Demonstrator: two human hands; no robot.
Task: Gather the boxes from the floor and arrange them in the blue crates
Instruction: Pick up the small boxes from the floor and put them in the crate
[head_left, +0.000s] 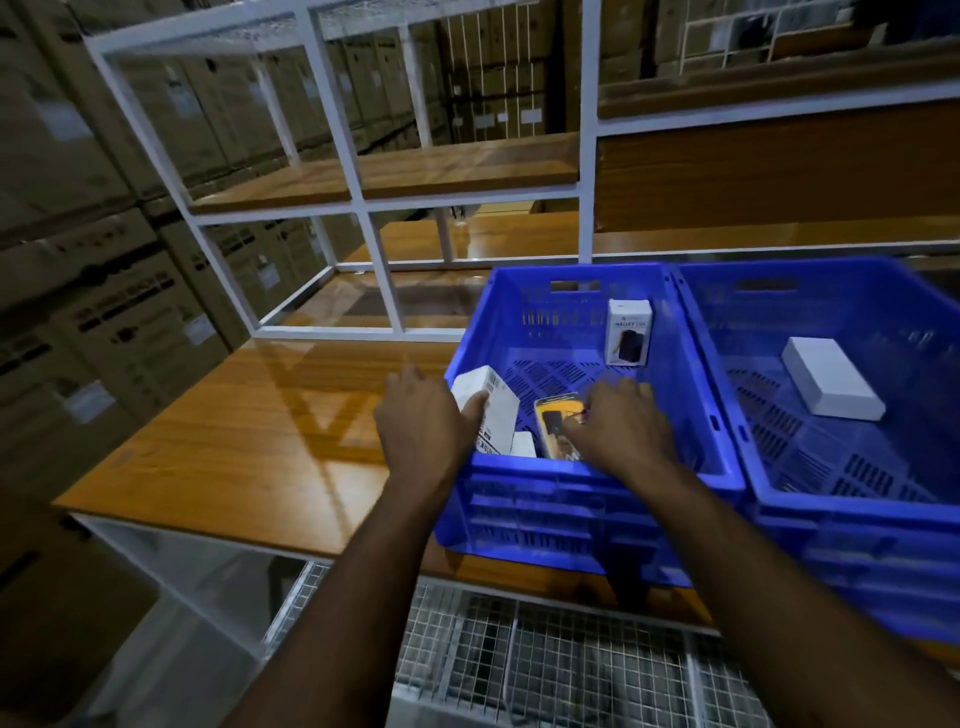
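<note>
I had two boxes in my hands, both low in the near end of the left crate (696, 415). The white box (493, 400) sat tilted against the crate's wall at nine o'clock, my left hand (421, 423) wrapped over its outer side with the thumb across its face. The yellow box (553, 428) stood just beside it toward three o'clock, pinched under my right hand (621, 421), whose fingers curled down over its top. A small white corner showed between the two; I could not tell what it belonged to. A third box, the labelled box (629, 332), stood upright against the far wall at twelve o'clock, well apart from my hands. In the right crate (810, 483) a flat box (831, 376) lay alone on the floor of the crate.

As I judged it, the risk was the white box: leaning on the wall, it could tip flat or slide onto the yellow one once I let go, and the two would lie crooked. My left wrist also crossed the rim, so a careless pull could nudge the crate along the bench (249, 426).

Both forearms reached forward from six o'clock, palms down, the wrists dipped over the near rim.
</note>
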